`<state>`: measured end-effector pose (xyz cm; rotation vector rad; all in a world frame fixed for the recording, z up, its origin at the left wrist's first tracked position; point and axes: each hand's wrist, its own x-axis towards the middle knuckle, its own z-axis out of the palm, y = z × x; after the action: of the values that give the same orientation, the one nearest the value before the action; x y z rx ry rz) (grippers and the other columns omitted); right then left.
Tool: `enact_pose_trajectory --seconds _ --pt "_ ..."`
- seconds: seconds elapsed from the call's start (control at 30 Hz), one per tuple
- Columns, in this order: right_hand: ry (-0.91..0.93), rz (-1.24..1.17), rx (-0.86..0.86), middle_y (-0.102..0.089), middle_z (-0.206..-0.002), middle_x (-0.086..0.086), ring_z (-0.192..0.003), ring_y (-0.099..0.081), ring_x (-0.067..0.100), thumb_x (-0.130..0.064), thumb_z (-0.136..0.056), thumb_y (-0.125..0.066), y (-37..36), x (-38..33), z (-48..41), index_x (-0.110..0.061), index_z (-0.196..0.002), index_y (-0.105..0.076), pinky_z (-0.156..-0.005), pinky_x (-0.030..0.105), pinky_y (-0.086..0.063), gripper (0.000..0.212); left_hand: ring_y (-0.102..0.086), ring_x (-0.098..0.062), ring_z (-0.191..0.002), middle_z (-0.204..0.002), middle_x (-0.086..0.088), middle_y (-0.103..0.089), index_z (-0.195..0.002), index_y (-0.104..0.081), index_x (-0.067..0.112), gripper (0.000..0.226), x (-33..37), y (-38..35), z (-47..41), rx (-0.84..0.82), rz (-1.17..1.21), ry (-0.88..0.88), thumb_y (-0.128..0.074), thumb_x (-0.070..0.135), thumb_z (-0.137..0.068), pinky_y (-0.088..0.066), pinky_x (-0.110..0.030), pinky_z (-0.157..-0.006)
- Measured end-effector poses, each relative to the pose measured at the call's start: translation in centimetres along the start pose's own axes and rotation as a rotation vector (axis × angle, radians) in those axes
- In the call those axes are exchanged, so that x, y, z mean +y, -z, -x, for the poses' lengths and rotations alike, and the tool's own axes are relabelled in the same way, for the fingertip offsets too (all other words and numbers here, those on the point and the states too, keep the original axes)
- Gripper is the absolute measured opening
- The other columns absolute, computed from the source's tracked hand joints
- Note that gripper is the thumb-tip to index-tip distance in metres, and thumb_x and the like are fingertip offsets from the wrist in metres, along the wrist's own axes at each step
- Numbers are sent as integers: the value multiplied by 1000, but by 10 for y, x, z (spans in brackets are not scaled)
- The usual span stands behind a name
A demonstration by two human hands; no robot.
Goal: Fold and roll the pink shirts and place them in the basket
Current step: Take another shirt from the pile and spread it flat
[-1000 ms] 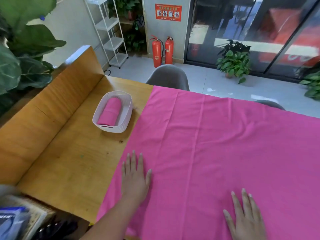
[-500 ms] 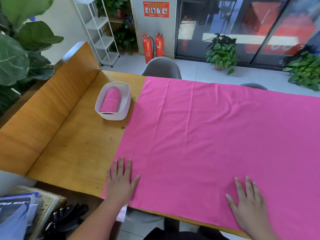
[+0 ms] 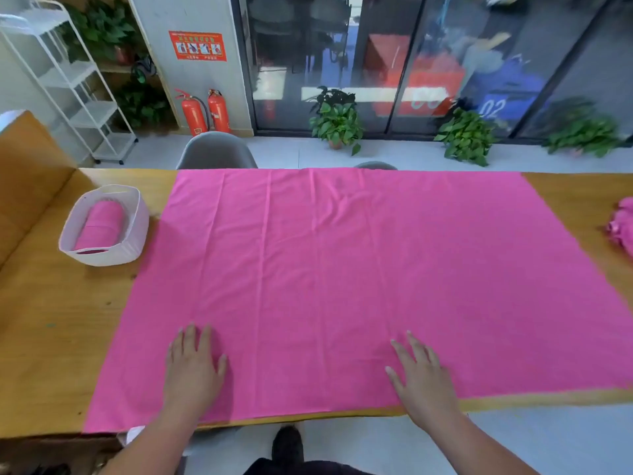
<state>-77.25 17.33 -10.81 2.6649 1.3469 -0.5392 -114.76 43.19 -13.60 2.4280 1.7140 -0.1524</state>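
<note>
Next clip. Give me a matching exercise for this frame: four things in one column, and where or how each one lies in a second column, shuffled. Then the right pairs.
Column 1
1. rolled pink shirt
2. spread pink cloth
3. crumpled pink garment
4. right hand

Column 2
A. on the bare wooden table, at the far right of the view
B. inside the white basket
C. fingers straight, resting on the cloth by the near edge
D. lying flat across the middle of the table

Pairs: 1-B, 2-D, 3-A, 4-C
</note>
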Motion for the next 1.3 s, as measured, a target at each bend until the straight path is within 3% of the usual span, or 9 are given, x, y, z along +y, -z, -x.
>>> enact_pose_trajectory --seconds 0.13,0.23,0.33,0.53,0.67,0.8,1.0,1.13,1.3 --pt "39 7 -89 15 -176 -8 -163 2 30 -77 -99 -20 0 52 21 -44 -167 -2 -129 49 -21 78 -38 -43 -151 -162 -21 -43 -152 -53 13 69 85 -2 28 -9 3 -134 -73 41 -92 -34 -58 -123" --pt "91 -46 -92 0 -177 -11 -162 -10 24 -74 -102 -30 9 89 34 -45 -166 -16 -126 45 -31 71 -30 -39 -156 -167 -16 -36 -155 -47 19 66 146 -2 55 -53 -18 -148 -63 45 -97 -29 -54 -126" --pt "32 -45 -81 2 -178 -5 -163 -5 30 -71 -104 -30 11 133 45 -42 -167 -15 -129 48 -23 71 -32 -40 -156 -167 -17 -36 -156 -50 18 69 197 -9 79 -59 -12 -217 -66 38 -92 -33 -56 -125" --pt "138 -47 -122 -2 -177 -7 -162 -8 22 -79 -94 -22 8 210 67 -41 -167 -18 -128 44 -24 82 -3 -33 -164 -177 -10 -6 -168 -22 26 78 279 -14 124 -101 18 -291 -57 43 -100 -14 -49 -131" --pt "41 -33 -124 0 -178 -2 -164 -3 25 -75 -102 -22 11 252 74 -36 -169 -10 -130 47 -13 78 4 -32 -164 -177 -9 1 -169 -15 27 76 321 -19 148 -123 20 -325 -51 46 -104 -9 -47 -132" --pt "101 -49 -184 -5 -178 -8 -163 -9 18 -96 -70 9 17 287 77 -36 -168 -14 -130 44 -15 118 4 -32 -164 -177 -10 3 -169 -13 26 74 362 -19 157 -124 -3 -388 -47 47 -107 -10 -47 -132" --pt "6 -64 -78 3 -178 1 -164 -1 28 -75 -103 -24 36 338 57 -36 -169 -8 -131 50 -14 78 7 -30 -164 -177 -7 7 -169 -10 29 75 427 -16 137 -131 4 -495 -48 46 -106 -6 -45 -131" --pt "-94 -33 -94 18 -176 8 -163 6 33 -73 -104 -27 38 392 42 -34 -169 1 -131 53 -12 81 13 -29 -163 -177 -7 11 -170 -7 27 74 478 -24 114 -119 11 -565 -44 45 -108 2 -42 -129" --pt "-126 26 -186 -14 -176 0 -158 -24 23 -72 -104 -19 51 456 34 -31 -167 -19 -123 45 -32 76 17 -32 -162 -177 -9 13 -170 -7 25 76 548 -36 77 -118 24 -593 -44 48 -108 1 -46 -131"
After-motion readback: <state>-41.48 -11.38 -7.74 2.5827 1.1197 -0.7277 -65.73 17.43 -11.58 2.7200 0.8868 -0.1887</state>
